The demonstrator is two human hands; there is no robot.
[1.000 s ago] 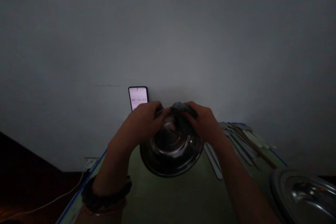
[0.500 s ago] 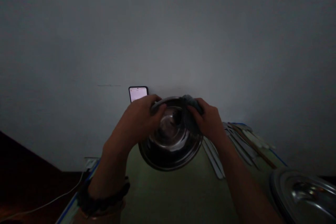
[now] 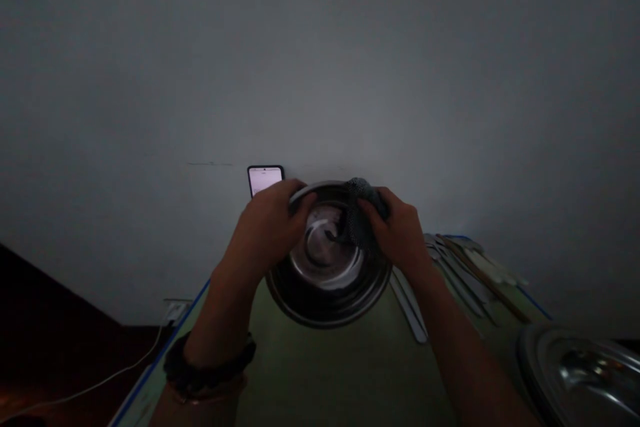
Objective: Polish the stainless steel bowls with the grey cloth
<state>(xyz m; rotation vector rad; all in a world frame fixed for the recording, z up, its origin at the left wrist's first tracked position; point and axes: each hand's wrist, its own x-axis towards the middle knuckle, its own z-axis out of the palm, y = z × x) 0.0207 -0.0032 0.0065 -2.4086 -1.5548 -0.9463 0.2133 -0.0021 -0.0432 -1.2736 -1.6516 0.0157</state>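
A shiny metal bowl point(image 3: 327, 270) is held up over the table, tilted so that its inside faces me. My left hand point(image 3: 275, 220) is closed on the rim at the upper left, thumb inside. At the upper right, my right hand point(image 3: 397, 223) pinches a dark grey, textured cloth point(image 3: 361, 213) over the rim. Part of this cloth hangs down into the bowl. The fingers behind the rim are hidden on both hands.
A lit phone point(image 3: 265, 177) leans on the wall point(image 3: 320, 67) behind my left hand. Several utensils point(image 3: 465, 273) lie at the right on the green table point(image 3: 340, 380). Metal basins point(image 3: 580, 367) stand at the lower right. A white cable point(image 3: 120, 370) runs at the left.
The bowl has tipped to show more of its inside, its far rim rising into view. My right hand and the cloth have shifted slightly right along the rim. Both hands keep their hold.
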